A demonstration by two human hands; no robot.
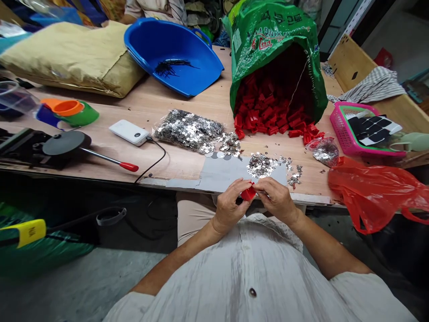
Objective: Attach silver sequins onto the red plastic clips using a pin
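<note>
Red block (248, 194), one, between left hand (231, 205) and right hand (278, 200); metal heap (261, 166) just beyond, slightly right.
Table (181, 166), one, the block at its near edge; green sack (268, 49), one, open towards the hands, with spare blocks (264, 107) too many to count; blue basin (191, 80), one; clear bag (189, 128) of metal pieces, one; grey sheet (231, 171), one, under the heap; left hand, thumb and fingers closed round the block; right hand, nearer the heap, fingers bent, tips at the block's right side, whether gripping cannot be told; held block, partly covered, long axis uncertain; heap pieces, uncounted.
</note>
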